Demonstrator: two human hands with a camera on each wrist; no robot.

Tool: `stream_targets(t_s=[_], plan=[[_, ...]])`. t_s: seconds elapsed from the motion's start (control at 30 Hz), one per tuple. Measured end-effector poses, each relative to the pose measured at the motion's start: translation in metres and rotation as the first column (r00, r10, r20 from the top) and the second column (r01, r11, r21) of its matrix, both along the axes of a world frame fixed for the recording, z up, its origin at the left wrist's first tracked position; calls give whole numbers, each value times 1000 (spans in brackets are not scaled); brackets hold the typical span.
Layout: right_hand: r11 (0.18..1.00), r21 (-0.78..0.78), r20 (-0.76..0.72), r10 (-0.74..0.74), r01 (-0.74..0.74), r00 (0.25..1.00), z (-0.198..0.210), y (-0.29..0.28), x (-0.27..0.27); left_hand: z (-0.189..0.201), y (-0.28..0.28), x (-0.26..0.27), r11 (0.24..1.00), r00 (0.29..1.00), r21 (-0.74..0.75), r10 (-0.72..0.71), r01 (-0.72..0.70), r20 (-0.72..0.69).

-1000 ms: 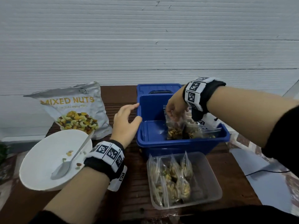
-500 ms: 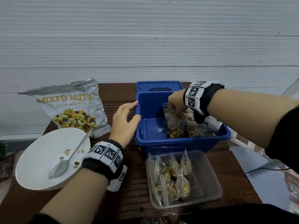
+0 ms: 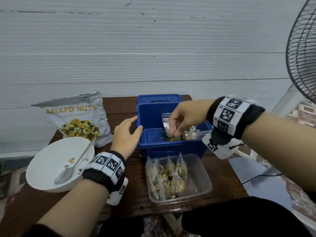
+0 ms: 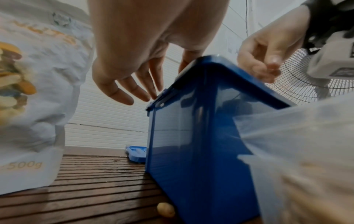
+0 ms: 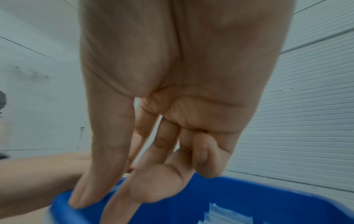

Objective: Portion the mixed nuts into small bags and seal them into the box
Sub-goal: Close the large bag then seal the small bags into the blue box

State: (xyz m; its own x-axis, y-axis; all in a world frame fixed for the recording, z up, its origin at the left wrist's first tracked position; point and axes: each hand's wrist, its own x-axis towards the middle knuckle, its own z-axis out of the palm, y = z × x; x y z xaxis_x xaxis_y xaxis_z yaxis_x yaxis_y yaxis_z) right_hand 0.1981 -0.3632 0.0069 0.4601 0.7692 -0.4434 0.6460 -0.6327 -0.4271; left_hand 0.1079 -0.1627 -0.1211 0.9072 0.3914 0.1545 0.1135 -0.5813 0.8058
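The blue box stands open mid-table with small filled bags upright inside it. My right hand hovers over them with its fingers hanging down in front of one bag. In the right wrist view its fingers are nearly straight, with nothing between them, above the box. My left hand rests open against the box's left rim, the thumb on the edge. From the left wrist its fingers lie straight beside the box. Several more filled bags stand in a clear tray in front.
The mixed nuts pouch leans at the back left. A white bowl with a spoon and a few nuts sits front left. The blue lid lies behind the box. A loose nut lies by the box. A fan stands at the right.
My right hand's fingers have loosened from the top of the bag in the box and now hang straight. The left hand stays at the rim.
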Motion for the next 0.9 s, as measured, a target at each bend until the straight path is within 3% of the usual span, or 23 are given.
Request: stream_targets(t_s=[0.13, 0.27, 0.5, 0.63, 0.83, 0.9], plan=[[998, -52, 20, 31, -30, 999, -19, -18, -42, 5, -9, -14, 1000, 1000, 0, -20, 20, -8], [991, -135, 239, 53, -21, 970, -41, -31, -69, 9, -20, -27, 999, 999, 19, -42, 42, -14], [974, -72, 273, -190, 217, 943, -71, -46, -89, 17, -42, -46, 996, 998, 73, -54, 56, -28], [959, -28, 368, -251, 281, 895, -87, -49, -91, 19, -52, -54, 994, 998, 93, -60, 63, -30], [939, 99, 261, -343, 328, 902, -78, -64, -92, 24, -70, -67, 946, 997, 314, -80, 73, 10], [912, 184, 226, -402, 367, 887, -74, -71, -91, 29, -80, -73, 929, 985, 345, -163, 134, 56]])
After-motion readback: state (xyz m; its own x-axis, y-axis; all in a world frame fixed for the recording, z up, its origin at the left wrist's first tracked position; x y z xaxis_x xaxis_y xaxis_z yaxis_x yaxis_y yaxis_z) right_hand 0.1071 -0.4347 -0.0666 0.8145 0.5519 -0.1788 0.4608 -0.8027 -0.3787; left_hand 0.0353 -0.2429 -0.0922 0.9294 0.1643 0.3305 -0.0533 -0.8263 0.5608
